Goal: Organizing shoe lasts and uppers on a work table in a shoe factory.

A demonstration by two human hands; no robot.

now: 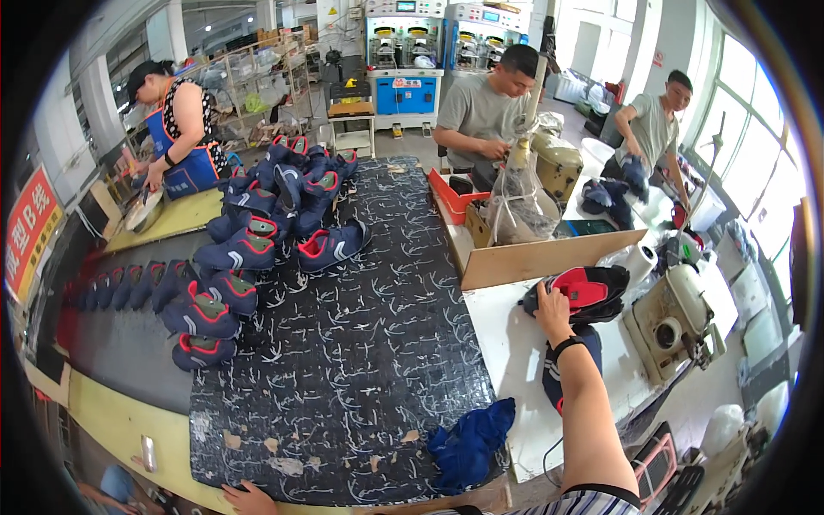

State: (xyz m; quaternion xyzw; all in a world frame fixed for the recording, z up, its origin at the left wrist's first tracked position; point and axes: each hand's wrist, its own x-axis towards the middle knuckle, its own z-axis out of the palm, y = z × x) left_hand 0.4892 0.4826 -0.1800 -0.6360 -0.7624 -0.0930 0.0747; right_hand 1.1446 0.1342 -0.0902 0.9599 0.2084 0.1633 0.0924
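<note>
Red-lined shoe (584, 290) lies on the white desk (508, 343), long axis roughly left-right; toe direction unclear. Right hand (551, 311) covers its left end, probably steadying it; cannot tell whether the fingers close around it. Second shoe (553, 371), below the wrist, runs nearer to near-far. Left hand (249, 499) at dark desk's (369, 343) near edge, perhaps for support; finger spread unclear.
</note>
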